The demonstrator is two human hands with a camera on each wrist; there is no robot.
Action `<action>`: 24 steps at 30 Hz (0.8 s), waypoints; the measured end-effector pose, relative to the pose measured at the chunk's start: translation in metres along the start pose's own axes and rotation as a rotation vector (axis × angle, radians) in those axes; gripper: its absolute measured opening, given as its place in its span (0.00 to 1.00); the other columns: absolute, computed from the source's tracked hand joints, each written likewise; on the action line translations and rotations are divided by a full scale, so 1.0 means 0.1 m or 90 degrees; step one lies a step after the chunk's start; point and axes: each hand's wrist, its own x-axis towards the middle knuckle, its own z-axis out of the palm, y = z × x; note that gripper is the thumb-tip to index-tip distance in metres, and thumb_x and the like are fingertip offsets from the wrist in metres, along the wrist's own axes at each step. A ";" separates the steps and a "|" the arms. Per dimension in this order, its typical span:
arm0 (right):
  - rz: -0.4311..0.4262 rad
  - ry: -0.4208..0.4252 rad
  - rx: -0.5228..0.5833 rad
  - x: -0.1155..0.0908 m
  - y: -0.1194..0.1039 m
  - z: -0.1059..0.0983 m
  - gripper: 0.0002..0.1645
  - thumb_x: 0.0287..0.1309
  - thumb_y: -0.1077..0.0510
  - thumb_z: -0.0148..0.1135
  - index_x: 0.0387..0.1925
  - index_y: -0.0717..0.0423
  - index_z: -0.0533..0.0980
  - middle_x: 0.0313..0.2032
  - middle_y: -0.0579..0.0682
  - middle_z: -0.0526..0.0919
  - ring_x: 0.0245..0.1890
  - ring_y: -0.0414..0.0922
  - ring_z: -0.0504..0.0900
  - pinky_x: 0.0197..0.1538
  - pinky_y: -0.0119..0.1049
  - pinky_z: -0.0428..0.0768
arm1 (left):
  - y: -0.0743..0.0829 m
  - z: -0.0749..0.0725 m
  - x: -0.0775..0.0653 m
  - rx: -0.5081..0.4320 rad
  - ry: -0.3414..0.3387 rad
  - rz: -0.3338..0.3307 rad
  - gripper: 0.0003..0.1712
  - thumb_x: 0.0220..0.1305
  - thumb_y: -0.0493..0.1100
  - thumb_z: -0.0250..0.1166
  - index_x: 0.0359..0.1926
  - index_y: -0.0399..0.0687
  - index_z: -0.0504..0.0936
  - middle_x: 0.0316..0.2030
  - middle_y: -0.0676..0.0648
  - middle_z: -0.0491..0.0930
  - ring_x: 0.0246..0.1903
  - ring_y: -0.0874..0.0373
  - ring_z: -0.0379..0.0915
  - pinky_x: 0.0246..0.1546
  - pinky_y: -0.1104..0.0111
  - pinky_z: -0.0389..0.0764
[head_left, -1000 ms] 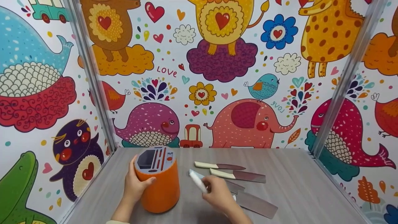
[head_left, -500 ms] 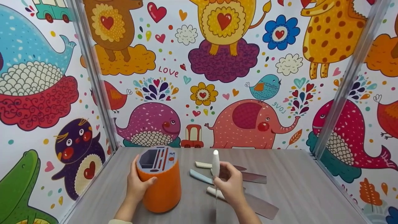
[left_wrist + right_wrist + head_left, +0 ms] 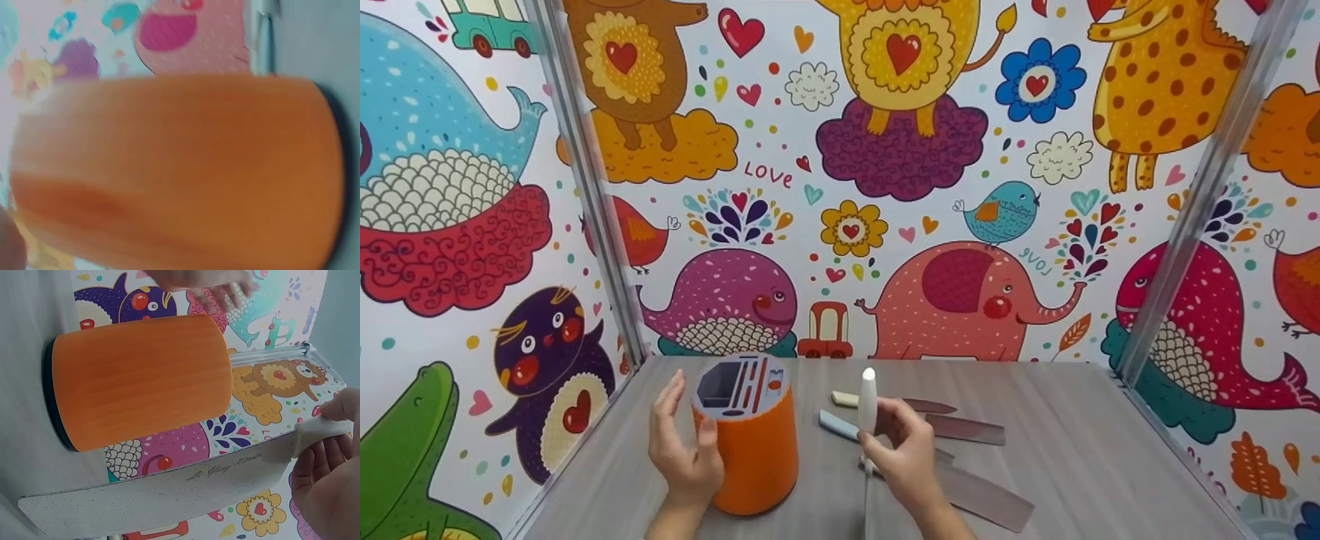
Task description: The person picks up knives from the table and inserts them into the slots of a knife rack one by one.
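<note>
An orange cylindrical knife block (image 3: pixel 757 465) stands upright on the table, its grey slotted top facing up. My left hand (image 3: pixel 679 446) is at its left side with straight, spread fingers; the thumb overlaps the block in the head view, and contact there is unclear. To the right of the block, my right hand (image 3: pixel 904 454) grips a kitchen knife (image 3: pixel 868 401) by its white handle, handle up and blade down. In the right wrist view the wide, speckled knife blade (image 3: pixel 157 500) bears lettering. The orange block (image 3: pixel 185 169) fills the blurred left wrist view.
Several other knives lie right of the block: a cream-handled narrow knife (image 3: pixel 937 406), a broad blade (image 3: pixel 967 430), a blue-handled knife (image 3: pixel 838 424) and a wide cleaver blade (image 3: pixel 990 496). My right hand partly covers them. Patterned walls with metal corner posts (image 3: pixel 604 195) enclose the table.
My right hand has lifted the knife and turned it handle up, then moved slightly left toward the block. My left hand has let go of the block, its fingers now straightened.
</note>
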 end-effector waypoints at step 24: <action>-0.164 -0.094 0.012 -0.19 0.00 0.27 0.25 0.56 0.67 0.68 0.57 0.56 0.78 0.42 0.54 0.82 0.39 0.41 0.83 0.41 0.36 0.86 | 0.91 0.31 -0.53 -0.156 -0.462 -0.396 0.23 0.68 0.45 0.64 0.61 0.49 0.73 0.56 0.50 0.77 0.55 0.56 0.79 0.51 0.68 0.83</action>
